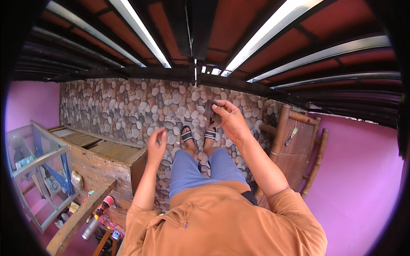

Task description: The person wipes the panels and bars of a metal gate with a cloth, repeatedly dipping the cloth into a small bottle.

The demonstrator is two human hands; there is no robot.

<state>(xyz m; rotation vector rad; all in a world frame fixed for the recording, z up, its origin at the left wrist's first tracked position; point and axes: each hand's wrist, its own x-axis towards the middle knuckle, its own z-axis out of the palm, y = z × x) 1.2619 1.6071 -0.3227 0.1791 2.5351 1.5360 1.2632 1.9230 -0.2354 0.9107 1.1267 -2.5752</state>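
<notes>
My right hand (228, 116) is raised in front of me, closed on a dark brown, flat, creased piece (209, 110). Thumb and fingers pinch its upper edge and it hangs down over the view of my right foot. Whether it is sandpaper or cloth I cannot make out. My left hand (156, 143) hovers apart from it, with slightly curled fingers and nothing visible in them. Ahead stand dark slats (256, 79) with reddish panels and bright gaps between them.
At the right, a bamboo bench (294, 147) carries a small tool with a green handle (291, 136). To the left stand a wooden counter (100, 167) and a glass-sided case (40, 170). Bottles (103, 205) lie beyond a wooden rail (83, 216). Pebble-patterned flooring (128, 102) lies ahead of my sandals.
</notes>
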